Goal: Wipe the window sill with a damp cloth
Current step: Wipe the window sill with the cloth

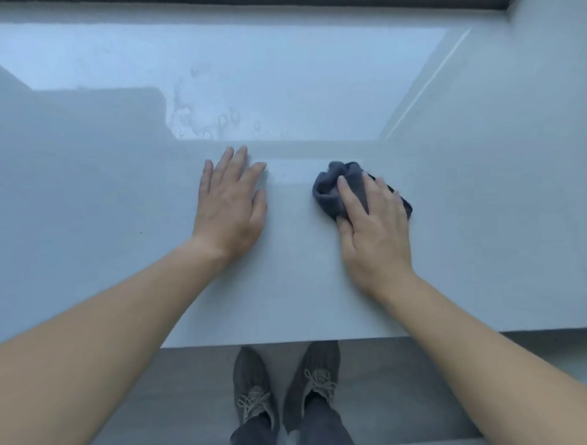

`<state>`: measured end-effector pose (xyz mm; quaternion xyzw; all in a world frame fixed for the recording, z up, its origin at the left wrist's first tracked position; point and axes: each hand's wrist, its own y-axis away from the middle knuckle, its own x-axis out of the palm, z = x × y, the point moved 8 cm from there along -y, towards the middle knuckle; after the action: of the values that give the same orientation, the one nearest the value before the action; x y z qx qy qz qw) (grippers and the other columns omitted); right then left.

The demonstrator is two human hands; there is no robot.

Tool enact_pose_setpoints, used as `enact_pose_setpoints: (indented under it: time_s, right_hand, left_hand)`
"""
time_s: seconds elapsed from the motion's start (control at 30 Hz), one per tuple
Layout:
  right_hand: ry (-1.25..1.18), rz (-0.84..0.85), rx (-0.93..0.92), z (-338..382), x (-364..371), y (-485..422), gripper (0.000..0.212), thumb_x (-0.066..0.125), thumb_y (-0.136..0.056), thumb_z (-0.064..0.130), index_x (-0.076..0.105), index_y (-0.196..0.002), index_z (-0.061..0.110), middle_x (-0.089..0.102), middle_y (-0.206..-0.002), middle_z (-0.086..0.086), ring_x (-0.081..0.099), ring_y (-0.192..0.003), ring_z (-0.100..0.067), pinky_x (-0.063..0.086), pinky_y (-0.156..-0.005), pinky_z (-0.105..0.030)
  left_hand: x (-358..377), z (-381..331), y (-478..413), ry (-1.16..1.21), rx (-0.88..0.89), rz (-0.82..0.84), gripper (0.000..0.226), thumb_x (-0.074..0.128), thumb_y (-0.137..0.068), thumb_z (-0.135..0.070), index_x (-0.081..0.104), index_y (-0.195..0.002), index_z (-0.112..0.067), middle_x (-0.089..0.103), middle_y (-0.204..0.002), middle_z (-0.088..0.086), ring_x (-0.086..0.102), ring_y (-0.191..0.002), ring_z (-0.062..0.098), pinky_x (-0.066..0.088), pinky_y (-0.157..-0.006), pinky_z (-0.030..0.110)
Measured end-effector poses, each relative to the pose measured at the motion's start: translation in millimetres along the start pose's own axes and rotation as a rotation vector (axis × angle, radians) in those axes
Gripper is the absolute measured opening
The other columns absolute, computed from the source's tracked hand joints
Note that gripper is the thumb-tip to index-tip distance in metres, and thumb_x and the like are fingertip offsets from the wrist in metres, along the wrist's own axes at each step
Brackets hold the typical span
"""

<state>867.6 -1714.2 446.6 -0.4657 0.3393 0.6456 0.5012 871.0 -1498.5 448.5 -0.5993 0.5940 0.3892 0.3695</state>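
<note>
A wide, pale grey window sill (127,222) fills most of the view. A crumpled dark grey cloth (333,187) lies on it to the right of centre. My right hand (374,222) presses flat on the cloth, fingers spread over it; part of the cloth is hidden under the palm. My left hand (230,203) rests flat on the bare sill to the left of the cloth, fingers apart, holding nothing. A faint lighter streak marks the sill between the two hands.
Farther back, the sill reflects the bright window, with dried ring-shaped water marks (222,122). A dark window frame (286,2) runs along the top. Below the sill's front edge my two dark shoes (286,381) stand on a grey floor.
</note>
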Motion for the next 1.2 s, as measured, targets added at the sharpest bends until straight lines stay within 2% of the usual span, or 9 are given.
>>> enact_pose_setpoints:
  time_s: [0.2, 0.27, 0.4, 0.63, 0.73, 0.83, 1.03, 1.1, 1.2]
  right_hand:
    - [0.032, 0.236, -0.470, 47.9, 19.4, 103.8, 0.070, 0.053, -0.088, 0.028, 0.030, -0.153, 0.033, 0.025, -0.163, -0.006, 0.017, -0.152, -0.029, 0.014, -0.123, -0.049]
    - [0.054, 0.199, -0.360, 23.5, 11.2, 86.7, 0.066, 0.054, -0.091, 0.027, 0.033, -0.153, 0.031, 0.027, -0.162, -0.008, 0.020, -0.151, -0.031, 0.017, -0.122, -0.051]
    - [0.007, 0.015, 0.105, -22.0, -9.8, 66.0, 0.057, 0.046, -0.097, 0.026, 0.035, -0.153, 0.024, 0.027, -0.160, -0.012, 0.022, -0.148, -0.036, 0.017, -0.121, -0.053]
    - [0.079, 0.232, -0.460, -7.4, 4.4, 109.9, 0.066, 0.051, -0.091, 0.032, 0.029, -0.154, 0.031, 0.024, -0.163, -0.006, 0.019, -0.151, -0.030, 0.017, -0.122, -0.050]
    - [0.052, 0.093, -0.169, -63.4, -21.1, 51.1, 0.060, 0.052, -0.090, 0.027, 0.044, -0.148, 0.018, 0.036, -0.157, -0.015, 0.033, -0.144, -0.040, 0.028, -0.115, -0.057]
    - [0.042, 0.004, 0.107, -85.8, -28.9, 28.3, 0.059, 0.040, -0.094, 0.032, 0.038, -0.152, 0.019, 0.030, -0.159, -0.014, 0.027, -0.145, -0.039, 0.023, -0.117, -0.056]
    - [0.055, 0.224, -0.412, -56.2, -11.8, 40.1, 0.062, 0.052, -0.093, 0.032, 0.034, -0.152, 0.031, 0.027, -0.162, -0.006, 0.021, -0.151, -0.031, 0.019, -0.121, -0.050]
    - [0.032, 0.178, -0.321, -74.9, -19.6, -15.5, 0.057, 0.047, -0.095, 0.032, 0.038, -0.151, 0.028, 0.031, -0.160, -0.009, 0.025, -0.149, -0.034, 0.021, -0.120, -0.052]
    - [0.005, 0.090, -0.019, -101.7, -27.3, -112.0, 0.056, 0.040, -0.101, 0.032, 0.028, -0.155, 0.030, 0.023, -0.163, -0.007, 0.016, -0.150, -0.032, 0.011, -0.122, -0.047]
  left_hand:
    - [7.4, 1.4, 4.5, -0.055, 0.001, 0.018, 0.050, 0.040, -0.099, -0.027, 0.035, -0.148, -0.020, 0.013, -0.165, 0.005, 0.002, -0.152, 0.020, -0.006, -0.122, 0.042]
    - [7.4, 1.2, 4.6, -0.061, 0.001, 0.025, 0.050, 0.041, -0.099, -0.027, 0.035, -0.148, -0.020, 0.013, -0.164, 0.005, 0.002, -0.152, 0.020, -0.006, -0.122, 0.043]
    - [4.9, -6.0, 4.6, -0.026, 0.010, -0.010, 0.047, 0.043, -0.093, -0.020, 0.044, -0.140, -0.019, 0.024, -0.161, 0.006, 0.010, -0.151, 0.023, -0.004, -0.122, 0.047]
    - [14.3, -39.6, -16.8, -0.004, 0.054, -0.021, 0.048, 0.046, -0.092, -0.018, 0.046, -0.140, -0.017, 0.021, -0.162, 0.010, 0.010, -0.151, 0.022, -0.004, -0.122, 0.046]
    - [13.6, -55.0, -39.8, 0.000, 0.067, -0.054, 0.048, 0.043, -0.095, -0.023, 0.044, -0.142, -0.017, 0.020, -0.162, 0.010, 0.009, -0.152, 0.022, -0.003, -0.122, 0.045]
    - [18.4, -70.2, -65.4, 0.000, 0.059, -0.058, 0.052, 0.040, -0.094, -0.025, 0.039, -0.146, -0.018, 0.015, -0.163, 0.010, 0.006, -0.152, 0.023, -0.004, -0.122, 0.045]
    - [43.5, -62.2, -86.9, -0.092, -0.102, 0.014, 0.060, 0.028, -0.093, -0.036, 0.024, -0.152, -0.025, 0.004, -0.166, 0.005, -0.005, -0.152, 0.019, -0.006, -0.122, 0.044]
    - [42.8, -62.8, -87.0, -0.097, -0.102, -0.018, 0.061, 0.027, -0.090, -0.037, 0.028, -0.150, -0.025, 0.008, -0.165, 0.005, -0.001, -0.152, 0.019, -0.005, -0.122, 0.044]
    - [42.6, -64.0, -87.6, -0.097, -0.096, -0.028, 0.061, 0.026, -0.089, -0.039, 0.030, -0.148, -0.026, 0.011, -0.165, 0.005, 0.000, -0.152, 0.018, -0.004, -0.122, 0.043]
